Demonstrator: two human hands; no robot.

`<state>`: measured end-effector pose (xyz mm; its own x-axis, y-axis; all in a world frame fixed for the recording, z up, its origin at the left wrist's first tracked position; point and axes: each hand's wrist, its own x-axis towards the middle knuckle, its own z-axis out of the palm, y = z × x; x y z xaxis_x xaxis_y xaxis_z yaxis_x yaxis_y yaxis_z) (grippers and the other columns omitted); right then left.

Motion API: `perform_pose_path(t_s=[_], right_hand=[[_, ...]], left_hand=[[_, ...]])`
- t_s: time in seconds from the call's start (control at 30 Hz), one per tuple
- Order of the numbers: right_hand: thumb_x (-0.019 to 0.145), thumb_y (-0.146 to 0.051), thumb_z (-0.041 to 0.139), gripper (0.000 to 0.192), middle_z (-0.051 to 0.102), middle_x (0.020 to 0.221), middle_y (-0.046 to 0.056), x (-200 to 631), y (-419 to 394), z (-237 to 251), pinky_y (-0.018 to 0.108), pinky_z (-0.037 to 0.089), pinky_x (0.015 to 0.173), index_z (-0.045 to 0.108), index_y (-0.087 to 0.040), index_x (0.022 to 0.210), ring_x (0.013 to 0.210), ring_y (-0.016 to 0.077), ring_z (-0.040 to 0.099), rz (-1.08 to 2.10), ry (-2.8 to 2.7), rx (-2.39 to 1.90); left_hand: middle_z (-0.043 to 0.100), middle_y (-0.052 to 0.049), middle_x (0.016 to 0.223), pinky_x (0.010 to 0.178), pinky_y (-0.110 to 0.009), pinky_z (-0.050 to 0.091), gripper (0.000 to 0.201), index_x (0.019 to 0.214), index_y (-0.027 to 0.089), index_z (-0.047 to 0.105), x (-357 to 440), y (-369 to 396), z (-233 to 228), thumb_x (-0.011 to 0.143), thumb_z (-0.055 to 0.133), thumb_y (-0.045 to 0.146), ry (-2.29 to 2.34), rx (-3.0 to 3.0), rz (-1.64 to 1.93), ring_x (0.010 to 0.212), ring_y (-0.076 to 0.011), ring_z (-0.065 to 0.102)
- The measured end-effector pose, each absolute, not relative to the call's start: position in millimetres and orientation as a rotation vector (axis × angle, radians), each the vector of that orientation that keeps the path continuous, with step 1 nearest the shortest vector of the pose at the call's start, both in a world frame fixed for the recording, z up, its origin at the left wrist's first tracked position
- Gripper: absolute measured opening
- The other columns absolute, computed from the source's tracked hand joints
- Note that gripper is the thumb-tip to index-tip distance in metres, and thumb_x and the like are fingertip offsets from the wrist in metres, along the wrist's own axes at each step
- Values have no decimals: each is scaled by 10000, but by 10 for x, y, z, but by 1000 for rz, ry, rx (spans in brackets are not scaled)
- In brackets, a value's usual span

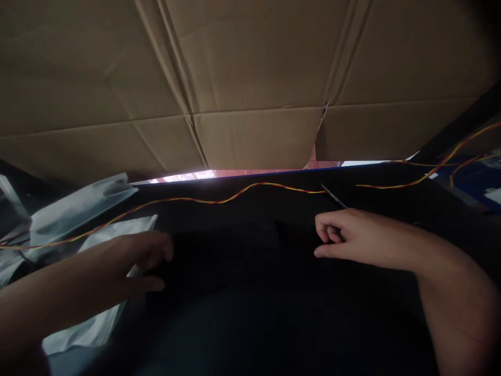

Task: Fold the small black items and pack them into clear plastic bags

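Observation:
My left hand (pixel 144 259) hovers over the white plastic bag (pixel 94 324) at the left, fingers bent and thumb held apart. Nothing shows between its fingers against the dark background. Farther right, my right hand (pixel 338 235) has loosely curled fingers with the thumb apart, and I see nothing in its grasp. Just behind it lies a thin dark rod-like tool (pixel 332 196), its near end hidden by the hand. Between both hands is a very dark area where a faint black edge (pixel 278 230) shows; its kind is too dark to tell.
A twisted red and yellow wire (pixel 219 201) crosses the black table (pixel 235 250) behind my hands. Another white bag (pixel 78 209) lies at the left. Cardboard (pixel 258 68) stands along the back. At the right edge is a blue object (pixel 465 177) with wire above it.

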<state>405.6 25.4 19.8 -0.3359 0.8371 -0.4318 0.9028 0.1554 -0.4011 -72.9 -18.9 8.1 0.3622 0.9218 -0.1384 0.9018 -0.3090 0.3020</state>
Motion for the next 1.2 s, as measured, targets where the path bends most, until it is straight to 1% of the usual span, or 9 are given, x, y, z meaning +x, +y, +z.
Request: perform_pose_path(t_s=[0.17,0.3,0.4,0.5,0.63,0.77,0.97,1.07,1.2], right_hand=[[869,-491,785,327,591,723,-39,4121,307,129,301,300,541,574,-258,778,623,157,510,-728,2406,1830],[881,-556,775,308,649,777,-31,4159,343,112,301,348,549,647,-275,883,653,169,570,-711,2451,1901],[959,-648,659,364,730,866,-5,4172,377,95,319,438,608,708,-290,1005,711,192,656,-659,2460,2061],[993,-767,522,540,764,876,26,4205,392,86,349,458,634,725,-274,906,734,224,697,-604,2322,2118],[849,-894,630,624,757,869,22,4291,359,123,342,450,619,755,-292,956,735,242,694,-864,2219,1894],[766,-737,819,535,715,887,-1,4363,328,148,312,448,611,744,-340,1117,766,239,669,-1000,2234,1773],[870,-529,782,341,715,931,4,4445,317,176,276,499,581,703,-297,1106,739,203,678,-1382,2226,1717],[903,-466,771,366,742,1008,24,4505,259,326,277,572,561,677,-296,1213,695,187,701,-1587,2208,1782],[894,-446,794,436,747,1250,70,4426,127,539,235,518,403,673,-349,1301,561,129,643,-1621,2337,1982]], left_hand=[[701,-1,1116,772,-290,546,178,1125,295,696,-61,-137,254,1064,601,433,1371,2550,118,914,-198,677],[671,-34,1224,905,-353,522,229,1290,334,692,374,-106,153,1104,557,336,1120,2690,300,1043,-225,654],[689,-28,1189,891,-386,498,249,1315,350,690,462,-50,-13,1105,563,306,1077,2722,250,1001,-230,656],[693,-29,1096,845,-388,477,197,1197,289,694,456,-4,-122,1104,523,254,1077,2697,201,933,-226,651],[696,-29,1079,838,-381,469,184,1155,272,668,462,12,-147,1101,496,234,1070,2687,207,928,-223,653],[712,-28,1092,845,-377,470,197,1162,270,667,478,15,-159,1107,482,233,1066,2703,239,936,-220,666],[718,-8,1123,866,-356,493,172,1197,296,681,444,24,-114,1113,534,271,1030,2698,305,967,-205,677],[714,-2,1133,902,-331,510,155,1216,294,678,375,33,-22,1098,583,266,1055,2689,457,1029,-199,676],[714,-12,1093,881,-328,516,126,1154,267,703,309,40,58,1081,600,256,1119,2700,534,998,-204,673]])
